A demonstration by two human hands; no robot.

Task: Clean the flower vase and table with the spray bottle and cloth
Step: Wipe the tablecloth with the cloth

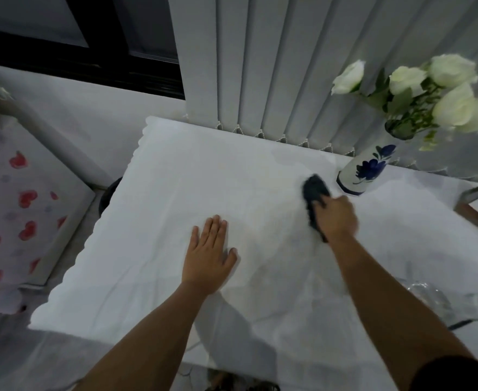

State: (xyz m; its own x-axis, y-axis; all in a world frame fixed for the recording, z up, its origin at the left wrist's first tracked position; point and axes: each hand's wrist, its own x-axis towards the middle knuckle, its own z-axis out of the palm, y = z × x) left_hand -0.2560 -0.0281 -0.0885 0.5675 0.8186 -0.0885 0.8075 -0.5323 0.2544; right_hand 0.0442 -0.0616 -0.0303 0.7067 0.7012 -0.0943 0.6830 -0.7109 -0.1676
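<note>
A white table point(161, 193) covered with a white cloth fills the middle of the view. My right hand point(336, 217) grips a dark cloth point(315, 194) and holds it down on the tabletop, just left of the vase. The white vase point(366, 170) with blue flower painting stands upright at the table's back right and holds white roses point(440, 94). My left hand point(211, 255) lies flat on the table, fingers straight, palm down. A clear spray bottle point(435, 297) with an orange and green label lies at the right edge, blurred.
Grey vertical blinds point(274, 66) hang behind the table. A dark window frame point(91, 57) is at the back left. A bed or board with a red heart print point(12, 221) stands to the left. A wood-framed object point(477, 204) sits at the far right.
</note>
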